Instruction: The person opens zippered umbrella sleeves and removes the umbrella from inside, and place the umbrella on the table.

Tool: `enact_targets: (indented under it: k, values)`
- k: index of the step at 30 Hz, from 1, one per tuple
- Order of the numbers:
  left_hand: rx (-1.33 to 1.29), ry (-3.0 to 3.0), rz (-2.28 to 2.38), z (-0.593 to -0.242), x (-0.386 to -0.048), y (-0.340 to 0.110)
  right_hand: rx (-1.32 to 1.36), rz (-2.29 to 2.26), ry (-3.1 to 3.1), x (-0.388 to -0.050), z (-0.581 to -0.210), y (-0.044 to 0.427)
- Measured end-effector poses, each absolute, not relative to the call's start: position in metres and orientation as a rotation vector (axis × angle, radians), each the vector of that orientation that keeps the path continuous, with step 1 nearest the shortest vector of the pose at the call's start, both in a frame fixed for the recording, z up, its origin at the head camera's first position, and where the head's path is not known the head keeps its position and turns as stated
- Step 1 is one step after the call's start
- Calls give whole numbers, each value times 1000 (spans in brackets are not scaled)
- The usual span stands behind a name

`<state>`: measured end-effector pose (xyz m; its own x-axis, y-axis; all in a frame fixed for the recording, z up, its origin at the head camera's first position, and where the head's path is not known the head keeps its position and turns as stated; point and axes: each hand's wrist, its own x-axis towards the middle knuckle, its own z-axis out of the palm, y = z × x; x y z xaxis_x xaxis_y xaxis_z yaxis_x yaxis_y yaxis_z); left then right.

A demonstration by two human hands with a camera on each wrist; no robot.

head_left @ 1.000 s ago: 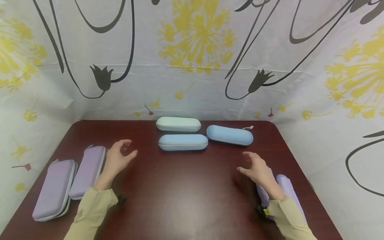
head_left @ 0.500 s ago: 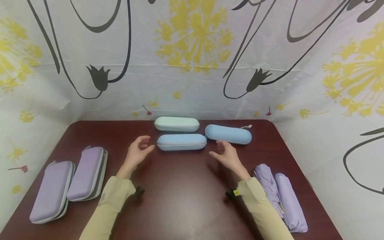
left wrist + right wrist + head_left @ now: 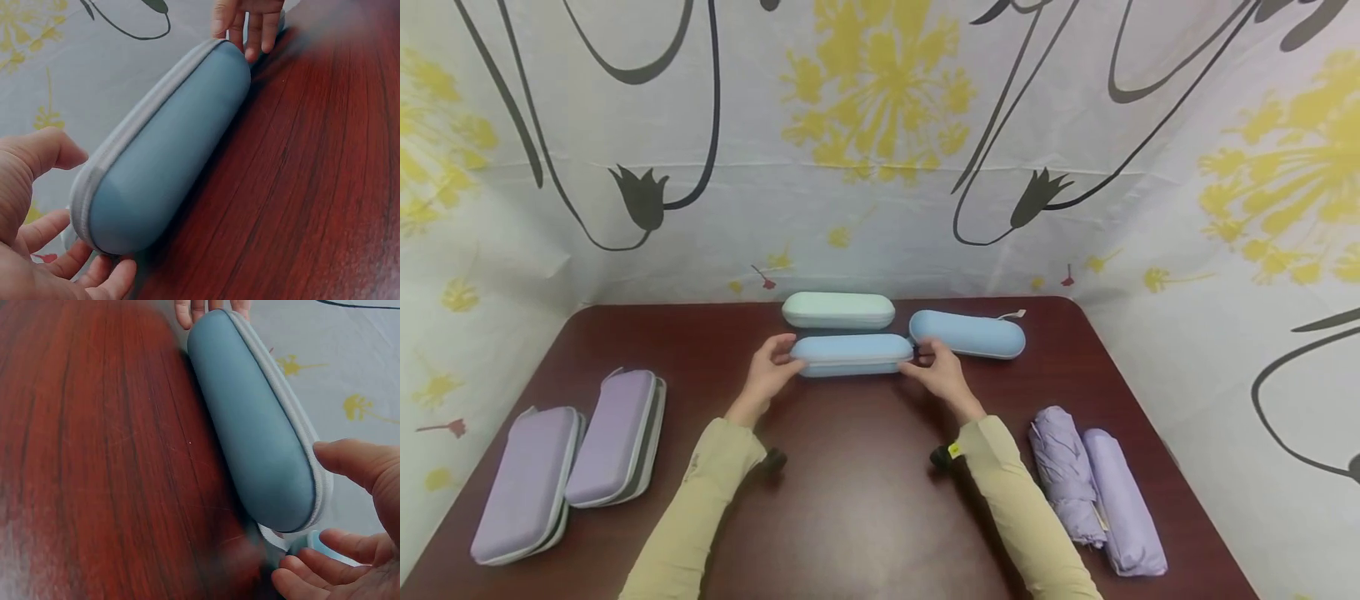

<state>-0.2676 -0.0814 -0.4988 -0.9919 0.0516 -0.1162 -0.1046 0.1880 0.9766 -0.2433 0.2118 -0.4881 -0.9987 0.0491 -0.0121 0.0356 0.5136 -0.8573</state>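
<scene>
A long light-blue zippered hard case with rounded ends lies near the table's back, its pale zipper running lengthwise. At its left end is my left hand, fingers loosely curved around the end and thumb by the front side. My right hand is at the opposite end, its thumb at the zipper edge in the right wrist view, its lower fingers apart from the case. In the left wrist view, the left fingers reach the case's near end while the thumb lies beside the zipper. Neither hand visibly grips it.
Behind lies a mint case; a second blue case with a pull strap is at the back right. Two lilac cases lie left. Right are two folded lilac umbrellas. A patterned cloth stands behind the dark wooden table.
Both hands have moved inward from the table's sides, above the lilac things, to the two ends of the front blue case. The cases stay in place on the table.
</scene>
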Motion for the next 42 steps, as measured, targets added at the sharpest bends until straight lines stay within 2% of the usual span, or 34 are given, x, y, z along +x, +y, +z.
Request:
enact_targets:
  k: [5, 15, 19, 36, 42]
  values:
    - [-113, 2224, 1955, -504, -270, -81, -103, 1624, -2718, -248, -494, 206]
    - [-76, 2167, 1976, -500, -270, -80, -144, 1668, -2711, -252, -499, 198]
    - [-62, 2211, 1946, -509, -270, -84, -120, 1714, -2698, -250, -499, 196]
    - [107, 2365, 1816, -508, -247, -113, -30, 1731, -2620, -224, -504, 177]
    - [266, 2459, 1637, -503, -244, -120, 1, 1749, -2628, -215, -502, 179]
